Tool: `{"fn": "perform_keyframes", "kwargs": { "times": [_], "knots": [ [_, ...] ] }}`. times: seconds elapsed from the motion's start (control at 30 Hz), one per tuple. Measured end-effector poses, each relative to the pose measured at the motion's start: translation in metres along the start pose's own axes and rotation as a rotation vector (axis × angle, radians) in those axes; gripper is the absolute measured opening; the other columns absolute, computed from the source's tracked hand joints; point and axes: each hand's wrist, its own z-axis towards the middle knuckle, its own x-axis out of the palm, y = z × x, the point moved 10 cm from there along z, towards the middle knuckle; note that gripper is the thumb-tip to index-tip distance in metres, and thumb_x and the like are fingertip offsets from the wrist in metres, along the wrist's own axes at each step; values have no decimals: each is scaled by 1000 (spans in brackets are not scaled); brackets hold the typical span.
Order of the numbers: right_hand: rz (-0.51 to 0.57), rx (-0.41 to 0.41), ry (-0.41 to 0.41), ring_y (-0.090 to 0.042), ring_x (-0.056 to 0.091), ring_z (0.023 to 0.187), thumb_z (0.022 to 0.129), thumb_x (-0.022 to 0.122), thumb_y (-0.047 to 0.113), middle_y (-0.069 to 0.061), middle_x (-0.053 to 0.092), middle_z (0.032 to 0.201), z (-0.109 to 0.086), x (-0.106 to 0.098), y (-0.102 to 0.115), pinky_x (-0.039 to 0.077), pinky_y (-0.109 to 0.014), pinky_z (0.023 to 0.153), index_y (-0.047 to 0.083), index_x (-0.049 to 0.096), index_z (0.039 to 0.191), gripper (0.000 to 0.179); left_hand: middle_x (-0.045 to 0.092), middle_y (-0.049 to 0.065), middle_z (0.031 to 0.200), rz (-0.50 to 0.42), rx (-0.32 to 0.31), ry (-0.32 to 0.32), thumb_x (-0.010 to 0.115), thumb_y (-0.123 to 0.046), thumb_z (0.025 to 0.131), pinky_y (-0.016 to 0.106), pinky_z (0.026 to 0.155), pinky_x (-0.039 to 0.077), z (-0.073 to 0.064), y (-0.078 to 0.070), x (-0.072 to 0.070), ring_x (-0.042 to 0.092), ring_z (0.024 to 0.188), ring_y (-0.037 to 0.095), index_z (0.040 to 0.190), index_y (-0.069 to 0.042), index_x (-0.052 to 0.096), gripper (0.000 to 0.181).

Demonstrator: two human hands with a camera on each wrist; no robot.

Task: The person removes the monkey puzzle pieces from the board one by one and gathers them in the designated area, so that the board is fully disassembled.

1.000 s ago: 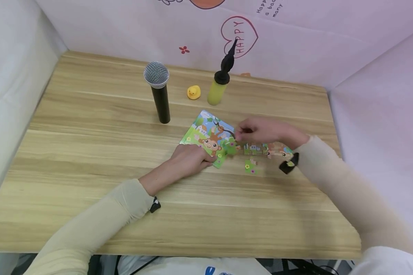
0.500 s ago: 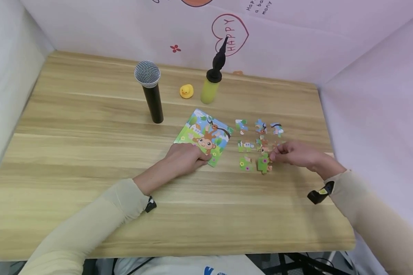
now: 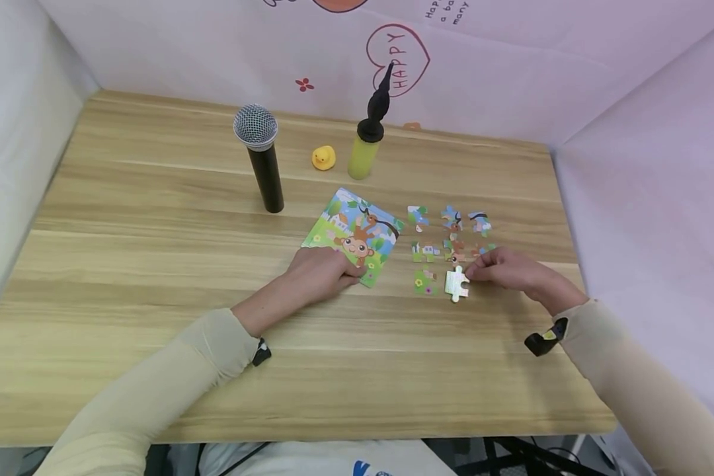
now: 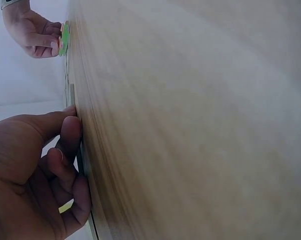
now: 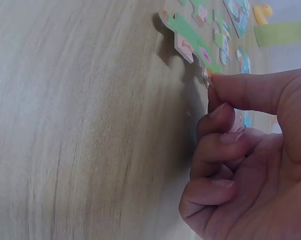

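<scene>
A thin picture board (image 3: 363,228) with a cartoon monkey lies tilted on the table. My left hand (image 3: 321,274) holds its lower left side, fingers curled at the edge in the left wrist view. To the right, my right hand (image 3: 508,271) pinches a jigsaw piece (image 3: 454,284) by its right side between thumb and forefinger. That piece looks pale in the head view; its green printed face shows in the right wrist view, tilted over the wood. Several other jigsaw pieces (image 3: 425,252) lie spaced out in rows behind and left of it.
A black microphone (image 3: 264,168) stands upright at the back left. Beside it are a small yellow duck (image 3: 324,158) and a yellow-green bottle (image 3: 363,157) with a black pointed top. White sheets wall in the wooden table (image 3: 155,277) at the back and sides.
My right hand has moved from the board's right edge to the front row of pieces, carrying the green piece, which now looks pale in the head view. The left hand stays put.
</scene>
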Motion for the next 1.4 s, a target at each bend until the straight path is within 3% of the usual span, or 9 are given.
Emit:
{"fn": "perform_keyframes", "kwargs": {
  "times": [0.13,0.33,0.6,0.73,0.83,0.97,1.23,1.4],
  "knots": [
    [-39,-27,-17,-29,51,118,102,63,28,-10,67,122,0,-1,6,34,-54,103,3,73,110,28,75,-5,104,-3,0,0,63,-41,101,36,59,41,0,0,-2,57,72,15,125,-40,72,26],
    [-80,-56,-25,-23,55,106,100,66,25,-5,70,111,1,-1,10,38,-47,96,3,74,108,25,75,-5,101,7,-4,-6,64,-41,101,36,58,41,-1,0,-5,57,70,16,125,-39,73,25],
    [-106,-65,-42,-22,56,102,99,69,27,-4,71,109,1,-1,13,39,-43,93,6,75,105,24,75,-5,101,9,-1,-4,64,-40,101,36,58,42,-1,-2,-6,57,70,16,124,-39,73,25],
    [-109,-144,-51,-21,57,99,101,66,24,-5,71,109,0,-2,25,42,-39,88,5,74,105,21,75,-6,109,18,1,5,64,-40,101,37,60,43,-1,-1,-4,59,76,14,125,-39,73,25],
    [-108,-252,-50,-22,55,91,102,65,23,-6,70,104,1,-1,45,44,-35,80,6,73,106,19,74,-6,112,29,2,8,65,-39,101,37,62,45,-2,-1,-4,60,79,13,125,-38,74,26],
    [-201,-411,-47,-21,53,79,102,65,30,-2,70,96,7,5,85,45,-32,71,13,74,108,20,74,-5,112,47,10,-2,66,-37,101,39,63,46,-4,-4,-5,62,82,13,125,-36,74,26],
    [-389,-713,19,-14,52,71,99,71,25,9,64,90,28,47,168,45,-31,64,17,76,114,18,74,-6,105,80,39,-44,67,-36,100,41,61,47,-4,-8,-6,62,80,13,120,-36,77,22],
    [-447,-785,93,-12,51,75,96,74,21,7,59,86,41,71,195,45,-31,68,17,76,120,24,74,-8,104,80,71,-79,68,-37,99,40,60,48,-2,-12,-6,65,85,13,117,-36,78,20]
  ]
}}
